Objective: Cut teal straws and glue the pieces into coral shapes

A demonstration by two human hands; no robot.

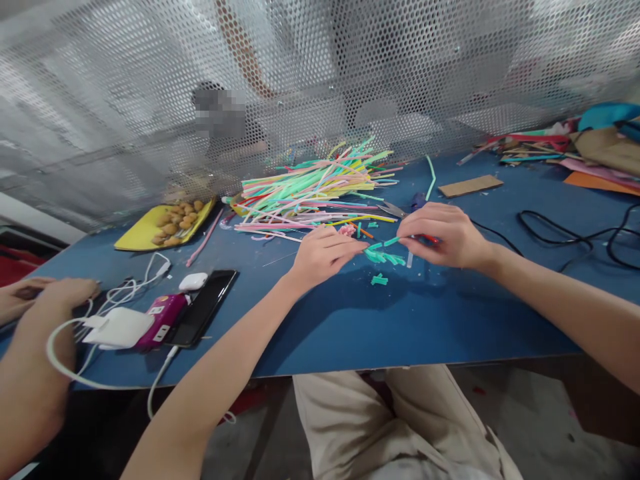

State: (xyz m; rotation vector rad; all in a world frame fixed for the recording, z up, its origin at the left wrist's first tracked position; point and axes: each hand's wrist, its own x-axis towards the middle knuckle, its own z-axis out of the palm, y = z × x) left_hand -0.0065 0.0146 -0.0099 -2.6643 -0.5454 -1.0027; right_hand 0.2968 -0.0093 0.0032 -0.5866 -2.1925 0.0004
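Observation:
My left hand (327, 257) is closed in a pinch over the middle of the table. Its fingertips meet one end of a row of short green straw pieces (375, 246); what exactly they grip is too small to tell. My right hand (445, 230) pinches the other end, a green straw piece (393, 241). Something red (427, 238) shows beneath the right fingers. Below the hands lie cut green pieces (387, 258) and a small separate cluster (379, 280). A pink beaded bit (347, 230) sits by my left knuckles. Grey pointed metal blades (393, 210) lie beyond my right hand.
A heap of coloured straws (310, 187) lies at the back, before a perforated metal screen (300, 73). On the left are a yellow plate of round brown food (135, 230), a phone (210, 307), a purple power block (163, 320) and another person's hands (65, 293). Black cable (565, 233) loops on the right.

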